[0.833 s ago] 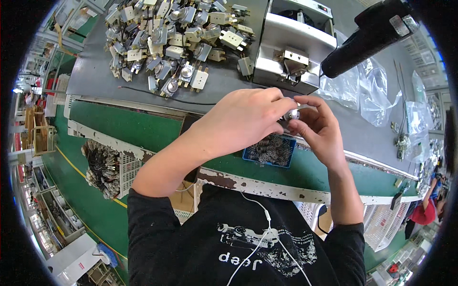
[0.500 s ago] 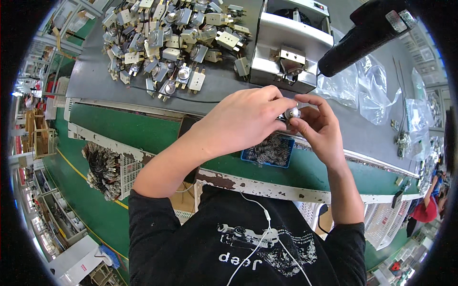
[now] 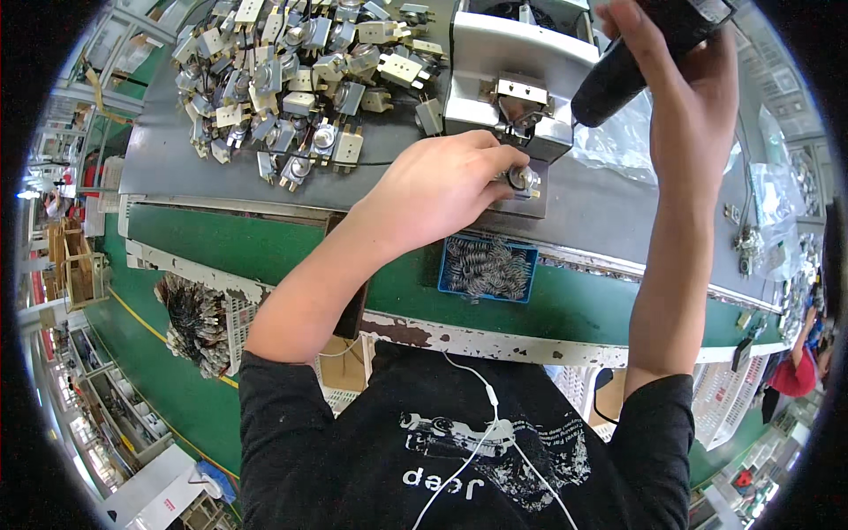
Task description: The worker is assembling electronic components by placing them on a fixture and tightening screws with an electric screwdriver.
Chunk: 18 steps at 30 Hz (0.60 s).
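Observation:
My left hand (image 3: 459, 181) pinches a small round metal part with prongs (image 3: 523, 180), held at a metal plate (image 3: 528, 206) in front of the bench machine (image 3: 521, 53). My fingers partly cover the part. At the upper right my right hand (image 3: 693, 97) is up at a black handheld tool (image 3: 609, 88) with a thick rounded end. Its thumb lies along one side of the tool, and the other fingers are mostly hidden behind it. Below my left hand sits a blue tray (image 3: 442, 281) of small metal springs (image 3: 486, 268).
A heap of plug-like parts (image 3: 300, 79) with pale and grey bodies covers the upper left of the grey bench. Clear plastic bags (image 3: 618, 146) lie right of the machine. Along my side runs a green ledge with a chipped white edge (image 3: 495, 346). A black cable (image 3: 375, 163) crosses the bench.
My right hand has left the small round part and moved up and right to the black tool. My left hand has kept the part and brought it to the plate before the machine.

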Each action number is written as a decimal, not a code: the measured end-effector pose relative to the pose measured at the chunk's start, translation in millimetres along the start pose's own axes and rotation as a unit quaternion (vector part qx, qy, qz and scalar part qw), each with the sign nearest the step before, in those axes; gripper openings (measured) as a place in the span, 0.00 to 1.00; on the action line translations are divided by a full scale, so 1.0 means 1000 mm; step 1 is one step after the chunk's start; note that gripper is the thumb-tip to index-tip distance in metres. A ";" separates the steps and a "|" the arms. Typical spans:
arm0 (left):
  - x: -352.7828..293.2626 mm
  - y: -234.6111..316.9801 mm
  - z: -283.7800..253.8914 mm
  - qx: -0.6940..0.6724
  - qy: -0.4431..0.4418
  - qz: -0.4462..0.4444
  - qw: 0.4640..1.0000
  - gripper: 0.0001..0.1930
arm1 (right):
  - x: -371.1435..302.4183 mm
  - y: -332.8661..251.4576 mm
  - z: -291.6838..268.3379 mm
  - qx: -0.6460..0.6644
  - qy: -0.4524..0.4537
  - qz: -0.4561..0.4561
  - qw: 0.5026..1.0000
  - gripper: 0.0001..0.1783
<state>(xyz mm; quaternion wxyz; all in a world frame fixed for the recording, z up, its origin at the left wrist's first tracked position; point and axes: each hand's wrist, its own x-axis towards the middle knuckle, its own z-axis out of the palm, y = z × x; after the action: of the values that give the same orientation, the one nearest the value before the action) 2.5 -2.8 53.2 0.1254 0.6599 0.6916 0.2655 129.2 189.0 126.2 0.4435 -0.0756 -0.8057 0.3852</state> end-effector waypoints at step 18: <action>0.002 0.001 0.015 0.025 -0.045 -0.056 0.997 0.16 | -0.018 -0.028 0.007 0.187 0.045 0.078 0.978 0.36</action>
<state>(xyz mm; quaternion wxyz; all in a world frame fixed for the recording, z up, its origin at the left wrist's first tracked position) 11.1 2.3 41.4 0.1551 0.6344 0.7274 0.2106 140.3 157.4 131.7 0.4540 -0.0714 -0.6907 0.5583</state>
